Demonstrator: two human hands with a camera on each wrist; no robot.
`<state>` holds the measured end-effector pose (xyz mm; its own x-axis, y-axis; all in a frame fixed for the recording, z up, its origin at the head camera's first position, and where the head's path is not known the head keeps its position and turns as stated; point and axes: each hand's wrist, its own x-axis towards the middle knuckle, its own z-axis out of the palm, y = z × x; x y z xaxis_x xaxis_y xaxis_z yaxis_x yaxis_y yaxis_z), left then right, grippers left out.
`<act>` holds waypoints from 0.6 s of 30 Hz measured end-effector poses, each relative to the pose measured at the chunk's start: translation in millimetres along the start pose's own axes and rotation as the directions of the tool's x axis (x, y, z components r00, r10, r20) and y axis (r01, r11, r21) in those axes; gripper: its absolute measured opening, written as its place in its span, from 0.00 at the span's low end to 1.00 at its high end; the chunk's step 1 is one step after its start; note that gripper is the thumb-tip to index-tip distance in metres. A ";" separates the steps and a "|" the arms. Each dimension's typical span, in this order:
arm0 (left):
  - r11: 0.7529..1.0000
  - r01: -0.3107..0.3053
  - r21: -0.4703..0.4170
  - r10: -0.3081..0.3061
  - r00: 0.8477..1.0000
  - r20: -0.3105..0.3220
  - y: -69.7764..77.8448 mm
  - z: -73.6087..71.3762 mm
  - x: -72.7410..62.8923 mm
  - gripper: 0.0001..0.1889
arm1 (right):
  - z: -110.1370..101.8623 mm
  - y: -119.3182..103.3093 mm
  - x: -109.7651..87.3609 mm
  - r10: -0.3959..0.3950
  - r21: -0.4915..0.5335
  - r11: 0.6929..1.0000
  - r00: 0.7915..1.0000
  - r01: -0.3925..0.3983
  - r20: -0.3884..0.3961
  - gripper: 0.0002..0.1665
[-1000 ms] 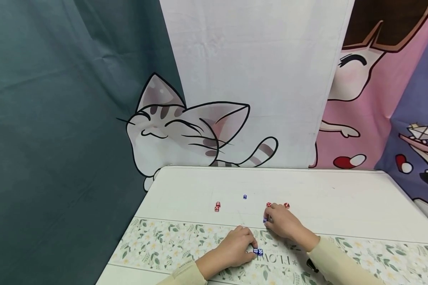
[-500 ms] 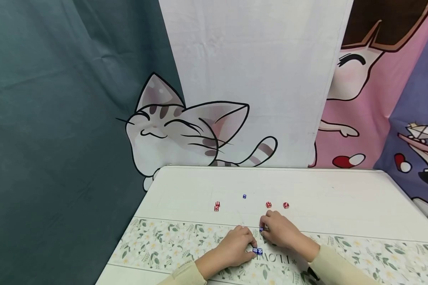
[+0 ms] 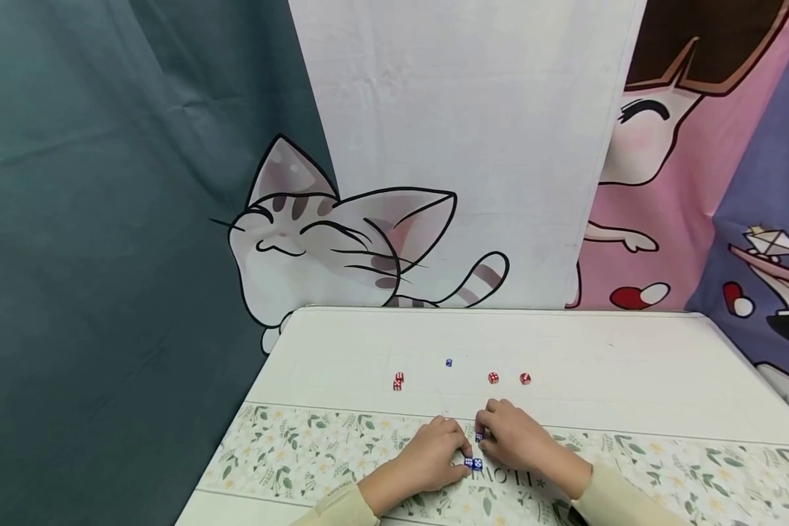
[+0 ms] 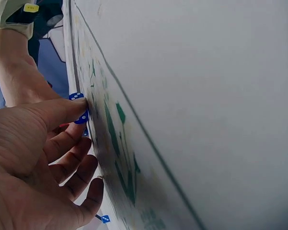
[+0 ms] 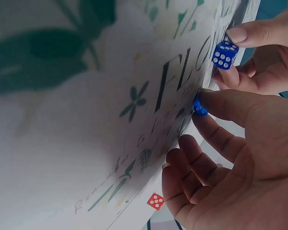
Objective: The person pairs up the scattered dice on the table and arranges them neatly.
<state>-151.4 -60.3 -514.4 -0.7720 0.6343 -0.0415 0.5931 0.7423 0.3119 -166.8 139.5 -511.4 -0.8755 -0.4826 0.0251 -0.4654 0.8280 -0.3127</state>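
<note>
Two blue dice with white pips sit side by side on the floral strip of the table. My left hand pinches the near one of this pair between thumb and index finger; in the left wrist view the thumb partly covers the blue die. Just beyond, my right hand pinches another blue die between thumb and index fingertip, close to the table surface. The right wrist view shows it a short way from the blue die at the left fingertips.
Farther back on the white table lie a lone blue die, two red dice touching at the left, and two separate red dice, one nearer and one farther right. A printed curtain hangs behind the table's far edge.
My right hand has drawn its blue die from the white area toward the person, onto the floral strip near the pair. My left hand has stayed at the two blue dice.
</note>
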 end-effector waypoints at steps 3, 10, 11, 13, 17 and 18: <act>1.000 0.000 -0.006 0.000 1.000 -0.001 0.2 -0.6 0.1 0.08 | -0.2 -1.6 -1.7 -0.010 0.003 1.000 1.000 0.010 0.005 0.09; 1.000 -0.006 0.004 0.006 1.000 -0.005 -0.8 0.2 0.1 0.08 | 1.4 -3.4 -4.9 -0.068 0.009 0.998 0.998 0.068 0.002 0.08; 1.000 -0.009 0.004 0.009 1.000 -0.005 -1.2 0.3 0.0 0.08 | 1.6 -3.3 -5.2 -0.074 0.009 0.997 0.997 0.074 0.000 0.08; 1.000 -0.022 0.009 0.022 1.000 0.002 -2.5 -0.6 0.1 0.09 | 2.0 -2.9 -5.8 -0.084 0.010 0.996 0.996 0.084 -0.005 0.08; 0.997 -0.075 -0.003 0.075 0.996 0.051 -8.4 -5.6 1.9 0.13 | 2.4 -2.3 -7.2 -0.085 0.008 0.996 0.996 0.086 -0.010 0.08; 0.996 -0.092 -0.011 0.092 0.994 0.065 -10.4 -8.6 2.9 0.15 | 2.4 -2.3 -7.5 -0.083 0.010 0.996 0.996 0.083 -0.009 0.08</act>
<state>-161.8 -68.0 -509.6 -0.6973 0.7129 -0.0745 0.6591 0.6785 0.3245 -158.8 140.6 -513.2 -0.8349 -0.5471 0.0599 -0.5353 0.7820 -0.3191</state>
